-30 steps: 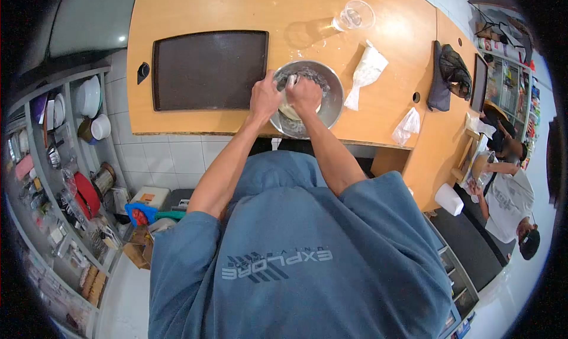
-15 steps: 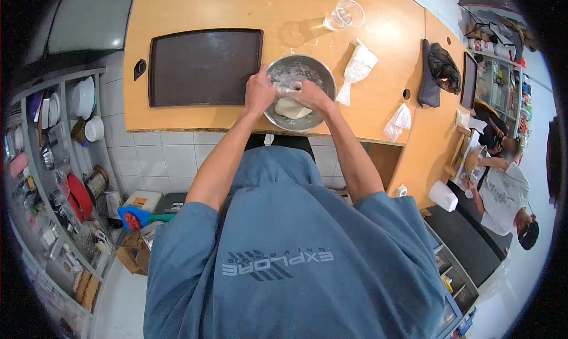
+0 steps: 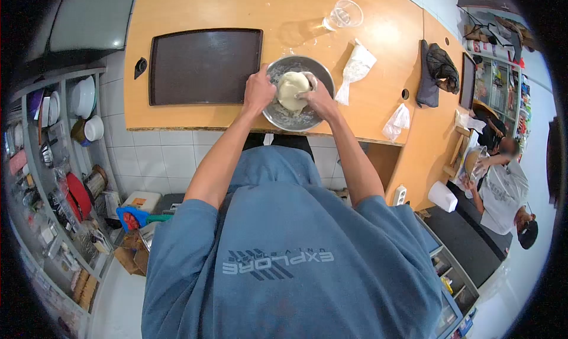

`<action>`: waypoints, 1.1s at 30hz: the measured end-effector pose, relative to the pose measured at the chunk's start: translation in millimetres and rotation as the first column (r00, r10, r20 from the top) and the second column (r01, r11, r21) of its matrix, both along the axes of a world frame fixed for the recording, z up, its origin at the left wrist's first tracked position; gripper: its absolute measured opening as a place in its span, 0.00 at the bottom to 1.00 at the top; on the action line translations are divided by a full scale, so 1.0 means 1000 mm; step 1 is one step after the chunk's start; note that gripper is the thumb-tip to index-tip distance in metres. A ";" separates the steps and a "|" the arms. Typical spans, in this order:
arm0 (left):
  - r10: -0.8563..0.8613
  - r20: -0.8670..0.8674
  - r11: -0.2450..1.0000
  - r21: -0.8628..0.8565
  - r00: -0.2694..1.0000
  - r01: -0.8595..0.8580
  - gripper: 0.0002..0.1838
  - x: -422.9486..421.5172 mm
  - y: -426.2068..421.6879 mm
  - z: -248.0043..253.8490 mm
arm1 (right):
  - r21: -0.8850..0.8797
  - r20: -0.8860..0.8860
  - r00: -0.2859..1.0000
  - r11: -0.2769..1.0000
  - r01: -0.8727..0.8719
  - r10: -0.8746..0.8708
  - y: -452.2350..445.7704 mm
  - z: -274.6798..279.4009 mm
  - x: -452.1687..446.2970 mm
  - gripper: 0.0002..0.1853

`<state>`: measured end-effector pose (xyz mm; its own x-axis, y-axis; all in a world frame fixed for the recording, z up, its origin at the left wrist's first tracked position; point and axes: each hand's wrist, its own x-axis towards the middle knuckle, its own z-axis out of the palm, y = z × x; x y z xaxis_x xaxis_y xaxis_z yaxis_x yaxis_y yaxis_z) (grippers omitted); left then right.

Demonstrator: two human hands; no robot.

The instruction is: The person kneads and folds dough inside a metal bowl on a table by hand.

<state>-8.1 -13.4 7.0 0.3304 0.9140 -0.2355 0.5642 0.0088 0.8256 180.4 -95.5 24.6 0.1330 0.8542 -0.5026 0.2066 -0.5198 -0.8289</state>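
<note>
A steel mixing bowl (image 3: 302, 121) stands at the table's near edge, its inside smeared with flour. In it is a smooth, pale lump of dough (image 3: 291, 90). My left hand (image 3: 259, 91) grips the bowl's left rim, fingers closed around it. On the right, my right hand (image 3: 319, 97) reaches inside the bowl with its fingers curled against the right side of the dough. Part of the dough is hidden by those fingers.
A dark baking tray (image 3: 205, 66) lies left of the bowl. To the right are a tied bag of white powder (image 3: 357, 68), a clear plastic cup (image 3: 344, 14), a small plastic bag (image 3: 397, 122) and dark cloths (image 3: 438, 75). Another person (image 3: 503, 188) works at far right.
The dough has moved from the near part of the bowl toward its middle and far side. My right hand's fingers now press on it; my left hand stays at the rim.
</note>
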 end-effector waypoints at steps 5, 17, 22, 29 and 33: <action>-0.045 -0.051 0.999 -0.011 0.998 0.044 0.20 -0.002 0.001 0.000 | -0.012 0.077 0.994 0.997 -0.079 0.080 0.001 -0.011 0.007 0.24; -0.053 -0.052 0.998 0.037 0.997 0.055 0.15 0.000 0.000 -0.004 | -0.306 0.765 0.604 0.951 0.035 0.224 0.021 0.011 -0.036 0.29; -0.042 -0.057 0.998 0.041 0.997 0.045 0.13 0.001 0.000 0.001 | -0.108 0.763 0.645 0.993 0.051 0.050 0.010 -0.010 -0.065 0.24; -0.046 -0.043 0.999 0.025 0.998 0.047 0.16 -0.004 0.001 -0.001 | 0.107 0.813 0.578 0.993 -0.042 -0.063 -0.004 -0.038 -0.083 0.15; -0.070 -0.029 0.996 0.055 0.997 0.072 0.16 -0.006 0.002 -0.008 | 0.042 0.817 0.575 0.999 -0.011 -0.028 0.005 -0.042 -0.080 0.14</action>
<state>-13.6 -11.3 -0.6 0.3889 0.9004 -0.1948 0.5840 -0.0774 0.8081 99.9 -90.3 -17.8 0.4779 0.8665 -0.1441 0.8026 -0.4974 -0.3293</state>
